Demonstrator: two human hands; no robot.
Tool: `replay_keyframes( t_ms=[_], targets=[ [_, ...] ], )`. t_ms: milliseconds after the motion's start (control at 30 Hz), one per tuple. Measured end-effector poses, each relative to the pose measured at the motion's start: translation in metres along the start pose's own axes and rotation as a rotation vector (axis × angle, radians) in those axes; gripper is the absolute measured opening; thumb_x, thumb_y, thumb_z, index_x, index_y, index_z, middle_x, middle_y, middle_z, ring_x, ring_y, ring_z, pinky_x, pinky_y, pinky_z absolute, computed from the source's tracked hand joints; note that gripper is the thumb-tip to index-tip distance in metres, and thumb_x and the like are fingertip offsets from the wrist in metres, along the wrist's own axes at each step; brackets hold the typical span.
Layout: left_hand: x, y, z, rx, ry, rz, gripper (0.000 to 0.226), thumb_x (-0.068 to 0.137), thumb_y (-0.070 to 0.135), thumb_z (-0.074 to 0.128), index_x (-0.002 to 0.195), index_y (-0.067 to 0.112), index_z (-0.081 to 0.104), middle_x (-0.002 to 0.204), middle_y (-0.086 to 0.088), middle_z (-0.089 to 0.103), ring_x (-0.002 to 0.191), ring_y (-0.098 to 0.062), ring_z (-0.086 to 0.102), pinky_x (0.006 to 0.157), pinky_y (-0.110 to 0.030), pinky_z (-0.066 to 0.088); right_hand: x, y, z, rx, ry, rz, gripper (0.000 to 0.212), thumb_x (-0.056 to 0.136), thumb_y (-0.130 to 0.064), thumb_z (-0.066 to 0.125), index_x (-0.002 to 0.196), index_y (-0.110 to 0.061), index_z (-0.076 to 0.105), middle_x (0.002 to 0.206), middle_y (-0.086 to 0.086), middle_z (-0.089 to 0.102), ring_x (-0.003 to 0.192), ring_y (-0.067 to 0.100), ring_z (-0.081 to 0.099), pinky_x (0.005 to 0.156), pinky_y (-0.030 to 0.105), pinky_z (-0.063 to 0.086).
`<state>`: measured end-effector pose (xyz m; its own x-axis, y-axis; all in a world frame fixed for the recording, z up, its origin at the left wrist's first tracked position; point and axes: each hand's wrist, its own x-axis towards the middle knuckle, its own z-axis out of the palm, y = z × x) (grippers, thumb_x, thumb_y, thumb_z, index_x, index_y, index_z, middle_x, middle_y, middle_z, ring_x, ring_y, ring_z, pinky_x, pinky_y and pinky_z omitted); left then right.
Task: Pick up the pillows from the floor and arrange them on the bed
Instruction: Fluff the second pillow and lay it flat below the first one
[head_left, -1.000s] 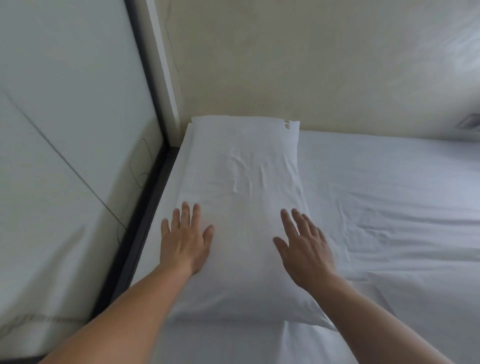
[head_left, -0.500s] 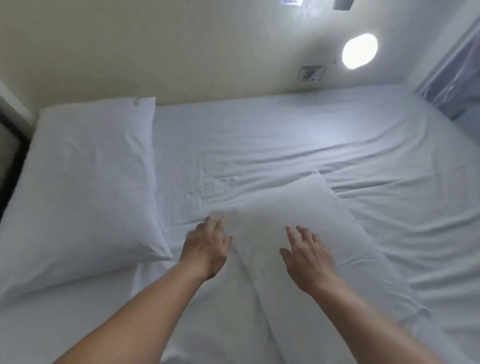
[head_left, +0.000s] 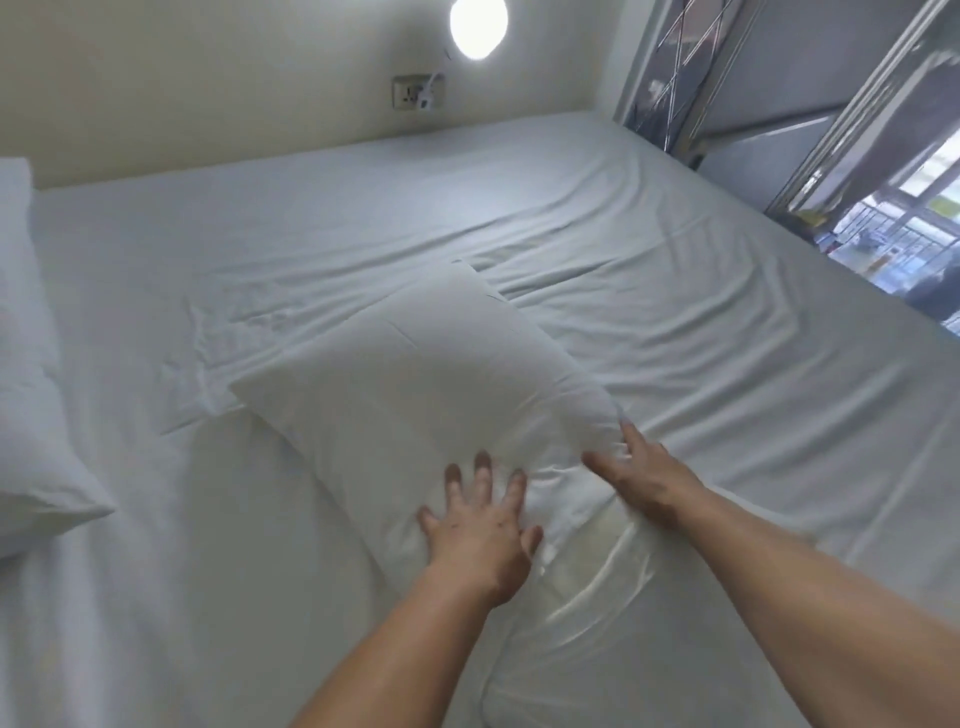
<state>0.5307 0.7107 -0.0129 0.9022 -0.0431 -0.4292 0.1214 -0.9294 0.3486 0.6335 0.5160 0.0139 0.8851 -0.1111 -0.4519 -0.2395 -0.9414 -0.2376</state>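
A white pillow (head_left: 415, 374) lies at an angle in the middle of the white bed (head_left: 701, 270). My left hand (head_left: 480, 525) rests flat on its near end with the fingers spread. My right hand (head_left: 644, 473) is at the pillow's near right edge, thumb and fingers pinching bunched fabric there. Another white pillow (head_left: 26, 415) lies at the bed's left side, against the head wall, and is partly cut off by the frame.
The cream head wall carries a socket with a plug (head_left: 418, 92) and a round lit lamp (head_left: 478, 23). A metal-framed glass door and window (head_left: 857, 130) run along the bed's right side. The sheet is wrinkled around the middle pillow.
My view swung right, away from the left pillow. Both hands left that pillow and moved onto the middle one; the right hand has closed on its edge.
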Motion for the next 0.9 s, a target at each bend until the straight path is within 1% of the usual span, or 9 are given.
replay_keyframes(
  t_ms=[100,200,300,400,533,633,733,833,900],
  targets=[
    [-0.021,-0.004,0.008,-0.089,-0.071,-0.042,0.064,0.094,0.056,0.030,0.149,0.036,0.004,0.162,0.002,-0.011,0.147,-0.034,-0.004,0.111,-0.063,0.019,-0.014,-0.007,0.024,-0.037,0.110,-0.080,0.056,0.077,-0.052,0.050,0.124,-0.022,0.050,0.122,0.015,0.062,0.110,0.033,0.058,0.082,0.037,0.043],
    [-0.062,-0.008,0.000,-0.359,-0.045,-0.056,0.063,0.097,0.051,0.030,0.151,0.023,0.016,0.162,-0.005,0.008,0.146,-0.029,0.015,0.116,-0.044,0.020,-0.045,-0.032,0.015,-0.100,0.286,-0.250,0.025,0.083,-0.031,0.050,0.101,-0.016,0.058,0.105,0.016,0.069,0.098,0.035,0.062,0.070,0.034,0.038],
    [-0.104,-0.021,-0.028,-0.719,0.102,-0.145,0.061,0.100,0.046,0.031,0.149,0.011,0.027,0.158,-0.008,0.026,0.143,-0.023,0.026,0.114,-0.032,0.020,-0.102,-0.073,-0.010,-0.165,0.331,-0.414,0.023,0.082,-0.027,0.054,0.100,-0.013,0.058,0.105,0.018,0.068,0.099,0.036,0.063,0.071,0.035,0.040],
    [-0.141,-0.040,-0.077,-1.048,0.305,-0.240,0.060,0.098,0.048,0.036,0.146,0.011,0.035,0.154,-0.007,0.035,0.140,-0.023,0.033,0.115,-0.038,0.025,-0.181,-0.119,-0.021,-0.288,0.317,-0.634,0.023,0.083,-0.026,0.057,0.100,-0.011,0.058,0.106,0.018,0.068,0.100,0.037,0.064,0.076,0.035,0.047],
    [-0.188,-0.076,-0.150,-1.182,0.492,-0.278,0.072,0.091,0.062,0.040,0.151,0.027,0.021,0.158,0.003,0.024,0.142,-0.027,0.027,0.114,-0.050,0.023,-0.292,-0.172,-0.001,-0.462,-0.010,-1.013,0.011,0.086,-0.021,0.057,0.089,-0.011,0.061,0.097,0.014,0.069,0.092,0.032,0.067,0.068,0.028,0.044],
    [-0.219,-0.105,-0.182,-1.158,0.574,-0.290,0.079,0.087,0.063,0.046,0.152,0.028,0.016,0.159,0.002,0.023,0.142,-0.027,0.027,0.111,-0.047,0.022,-0.348,-0.202,-0.012,-0.337,-0.435,-1.189,0.025,0.086,-0.030,0.060,0.105,-0.018,0.070,0.108,-0.003,0.071,0.097,0.016,0.063,0.086,0.028,0.047],
    [-0.244,-0.128,-0.180,-1.062,0.565,-0.411,0.087,0.082,0.063,0.055,0.151,0.022,0.020,0.158,-0.005,0.025,0.140,-0.028,0.032,0.114,-0.044,0.027,-0.345,-0.207,-0.049,-0.121,-0.372,-1.161,0.028,0.085,-0.032,0.063,0.110,-0.023,0.070,0.110,-0.009,0.069,0.100,0.010,0.060,0.093,0.025,0.044],
    [-0.267,-0.155,-0.140,-0.986,0.511,-0.565,0.092,0.077,0.063,0.062,0.147,0.014,0.030,0.154,-0.009,0.033,0.136,-0.030,0.037,0.111,-0.041,0.031,-0.290,-0.176,-0.053,-0.174,-0.133,-0.934,0.041,0.088,-0.038,0.061,0.124,-0.020,0.061,0.123,0.000,0.065,0.114,0.018,0.057,0.088,0.019,0.036],
    [-0.283,-0.176,-0.105,-0.948,0.443,-0.694,0.105,0.070,0.067,0.066,0.151,0.018,0.020,0.158,-0.011,0.022,0.142,-0.031,0.026,0.115,-0.044,0.025,-0.249,-0.143,-0.026,-0.212,-0.193,-0.732,0.051,0.089,-0.042,0.060,0.133,-0.016,0.053,0.127,0.005,0.062,0.118,0.023,0.055,0.093,0.025,0.036]
  ],
)
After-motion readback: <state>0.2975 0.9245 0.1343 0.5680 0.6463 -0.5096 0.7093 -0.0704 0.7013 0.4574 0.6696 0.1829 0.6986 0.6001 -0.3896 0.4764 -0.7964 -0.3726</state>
